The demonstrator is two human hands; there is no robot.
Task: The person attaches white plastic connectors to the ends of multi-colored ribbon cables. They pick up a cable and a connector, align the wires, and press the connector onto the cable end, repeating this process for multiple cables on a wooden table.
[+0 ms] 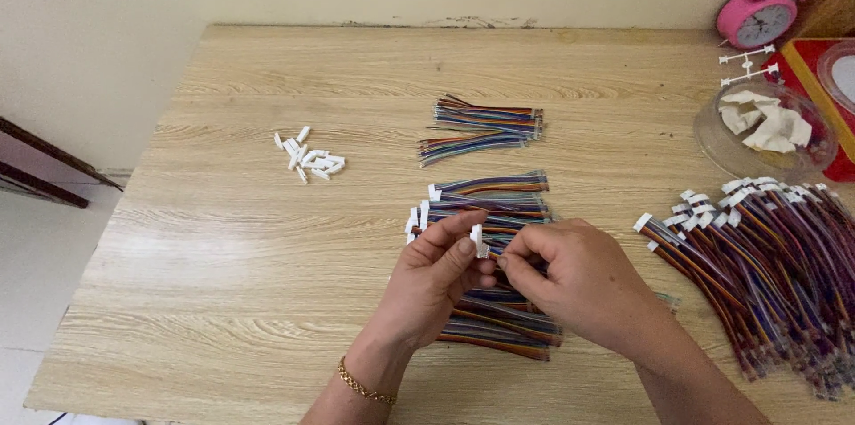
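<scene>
My left hand [436, 278] pinches a small white plastic connector [478, 241] between thumb and forefinger. My right hand [574, 278] meets it from the right, fingertips closed on the end of a multicoloured ribbon cable whose strands run under the palm. Both hands hover over a stack of coloured cables with white connectors [485, 207]; more of that stack [503, 331] shows below the hands. A gold bracelet [363, 385] sits on the left wrist.
A bundle of cables without connectors [481, 128] lies farther back. Loose white connectors [310, 159] are scattered at left. A large heap of finished cables [766, 273] fills the right. A clear bowl [766, 131] with white pieces and a pink alarm clock [757, 13] stand at back right.
</scene>
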